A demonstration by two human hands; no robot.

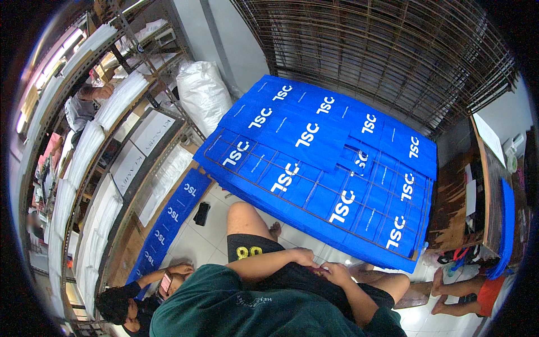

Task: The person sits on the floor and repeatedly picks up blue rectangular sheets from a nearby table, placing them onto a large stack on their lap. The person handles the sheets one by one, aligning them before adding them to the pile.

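Note:
My left hand (305,257) and my right hand (338,274) are close together over my lap, against dark shorts. The fingers of both are bent and drawn in. A small reddish bit shows between them, too small to name. Just beyond my knees stands a large low platform covered with blue sheeting (306,205) that bears white lettering. A thin metal wire grid (314,196) lies over its near part, and blue pieces (342,115) with the same print cover its far part. Neither hand touches the platform.
Tall metal shelves (120,84) with stacked white sheets run along the left. A white sack (203,92) stands behind. Wire grids (382,45) lean at the back. At lower left sits a person with a phone (165,283); another person's legs (457,292) are at right.

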